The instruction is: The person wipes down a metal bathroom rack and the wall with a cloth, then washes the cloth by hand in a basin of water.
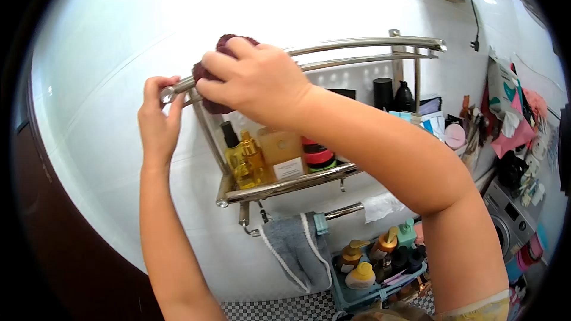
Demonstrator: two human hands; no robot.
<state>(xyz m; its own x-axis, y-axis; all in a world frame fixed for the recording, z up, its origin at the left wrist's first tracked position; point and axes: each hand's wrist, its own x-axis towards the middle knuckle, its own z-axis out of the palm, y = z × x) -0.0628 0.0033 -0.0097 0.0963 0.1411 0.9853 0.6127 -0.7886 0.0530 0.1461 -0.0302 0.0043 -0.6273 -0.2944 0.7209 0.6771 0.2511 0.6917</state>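
My right hand (259, 80) is closed around a dark red cloth (214, 107), pressing it against the left part of the metal shelf's top rail (363, 44). At the rail's left end cap (168, 95), my left hand (157, 120) grips the bar, fingertips above and thumb below. Below both hands, the metal shelf (285, 187) holds a yellow bottle with a black cap (231, 142), a gold bottle (253, 156), a beige box (281, 151) and pink-and-black jars (318, 156). My right forearm hides part of the shelf.
A grey towel (294, 252) hangs from the lower bar (345, 210). Beneath it, a blue basket (351, 302) holds several pump bottles. Black bottles (382, 92) stand on the shelf's right side. Farther right are a washing machine (508, 217) and a hanging plug (474, 44).
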